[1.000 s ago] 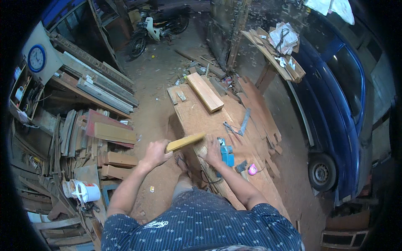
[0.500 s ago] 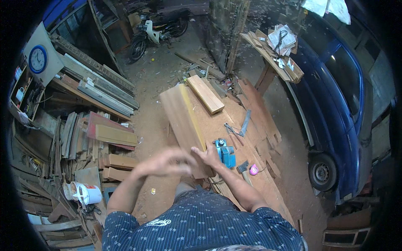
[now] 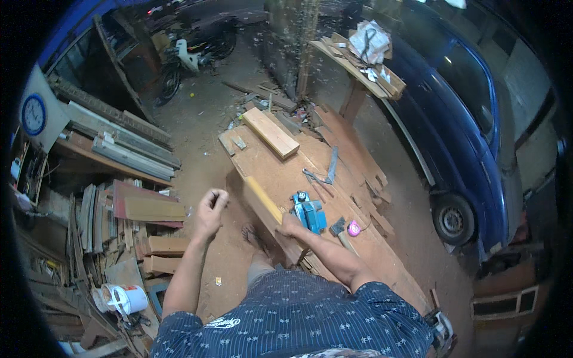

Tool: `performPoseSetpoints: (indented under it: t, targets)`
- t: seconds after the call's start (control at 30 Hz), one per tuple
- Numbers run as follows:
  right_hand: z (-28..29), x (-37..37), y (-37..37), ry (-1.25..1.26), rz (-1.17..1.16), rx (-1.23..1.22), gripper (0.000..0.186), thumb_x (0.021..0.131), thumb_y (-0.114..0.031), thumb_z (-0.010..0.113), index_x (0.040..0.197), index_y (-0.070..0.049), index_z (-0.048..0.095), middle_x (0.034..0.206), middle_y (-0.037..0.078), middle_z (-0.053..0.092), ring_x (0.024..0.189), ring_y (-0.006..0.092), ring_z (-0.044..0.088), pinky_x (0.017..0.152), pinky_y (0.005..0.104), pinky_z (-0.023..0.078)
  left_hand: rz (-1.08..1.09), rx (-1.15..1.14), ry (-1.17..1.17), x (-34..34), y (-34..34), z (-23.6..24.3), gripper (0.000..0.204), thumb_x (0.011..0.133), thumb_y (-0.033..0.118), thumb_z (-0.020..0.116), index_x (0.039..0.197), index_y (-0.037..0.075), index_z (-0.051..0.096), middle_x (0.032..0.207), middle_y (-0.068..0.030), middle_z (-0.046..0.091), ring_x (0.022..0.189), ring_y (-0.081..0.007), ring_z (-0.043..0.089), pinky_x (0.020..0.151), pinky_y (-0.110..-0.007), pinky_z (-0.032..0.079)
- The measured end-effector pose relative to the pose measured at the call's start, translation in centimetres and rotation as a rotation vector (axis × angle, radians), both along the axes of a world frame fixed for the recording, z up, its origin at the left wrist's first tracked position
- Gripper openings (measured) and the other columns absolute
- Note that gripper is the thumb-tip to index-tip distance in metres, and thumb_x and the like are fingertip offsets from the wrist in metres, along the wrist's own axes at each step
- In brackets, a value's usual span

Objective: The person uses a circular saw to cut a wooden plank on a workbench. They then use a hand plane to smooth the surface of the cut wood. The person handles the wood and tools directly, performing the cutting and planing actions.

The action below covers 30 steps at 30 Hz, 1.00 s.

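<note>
A wooden board (image 3: pixel 264 200) with a yellowish edge stands tilted on its side along the left edge of the workbench (image 3: pixel 271 169). My right hand (image 3: pixel 290 227) is closed over the near end of its upper edge. Apart from the board, my left hand (image 3: pixel 212 210) is raised over the floor to the left, its fingers curled in and nothing visible in them. Just right of my right hand sits a blue electric planer (image 3: pixel 309 213). A hammer-like tool (image 3: pixel 341 231) and a pink tape measure (image 3: pixel 354 228) lie nearby.
Farther up the bench are stacked planks (image 3: pixel 271 132), pincers (image 3: pixel 316 184) and a blue-grey angled tool (image 3: pixel 332 166). A blue car (image 3: pixel 444 128) stands at the right. Timber piles (image 3: pixel 119 152) and a white bucket (image 3: pixel 127 299) line the left. A motorcycle (image 3: pixel 191 58) stands behind.
The board has turned from its broad face showing to standing on edge, and its far end has come nearer. My left hand has left the board, moving left and up. The view has shifted.
</note>
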State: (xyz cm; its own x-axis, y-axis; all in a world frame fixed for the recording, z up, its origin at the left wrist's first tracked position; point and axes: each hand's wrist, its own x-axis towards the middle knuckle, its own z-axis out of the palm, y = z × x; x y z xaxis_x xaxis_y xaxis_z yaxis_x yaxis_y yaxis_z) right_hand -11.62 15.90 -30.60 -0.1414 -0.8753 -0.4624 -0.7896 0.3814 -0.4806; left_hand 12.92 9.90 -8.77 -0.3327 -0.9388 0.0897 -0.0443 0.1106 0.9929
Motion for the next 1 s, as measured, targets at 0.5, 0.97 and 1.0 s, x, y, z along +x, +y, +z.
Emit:
performPoseSetpoints:
  t: [0.5,0.97,1.0]
  targets:
    - [28.9,-29.0,-2.2,-0.476,-1.584,-1.509,0.062,0.095,-0.027,0.073,0.130,0.019,0.051,0.130,0.028,0.063,0.109,0.0330,0.069,0.092,0.0458,0.059,-0.136,0.532,-0.437,14.3,8.6,-26.5,0.036,0.100,0.039,0.067,0.111,0.005,0.073,0.091,-0.0041,0.066,0.076,-0.0122,0.059,0.066,-0.030,0.049]
    - [29.1,-20.5,-15.6,0.020,-0.766,-1.056,0.053,0.087,-0.028,0.071,0.124,0.009,0.059,0.110,0.027,0.071,0.102,0.0343,0.072,0.092,0.0444,0.057,0.182,0.660,-0.507,21.5,-0.6,-32.7,0.053,0.102,0.051,0.055,0.119,0.001,0.063,0.095,-0.0070,0.068,0.074,-0.0174,0.061,0.067,-0.038,0.051]
    - [29.1,-16.6,-17.7,-0.056,-0.430,-0.777,0.042,0.088,-0.024,0.067,0.121,0.002,0.063,0.104,0.022,0.073,0.096,0.0312,0.074,0.084,0.0439,0.058,0.128,0.638,-0.484,19.9,-3.1,-32.2,0.052,0.103,0.049,0.054,0.119,0.001,0.063,0.096,-0.0077,0.069,0.077,-0.0186,0.062,0.069,-0.038,0.052]
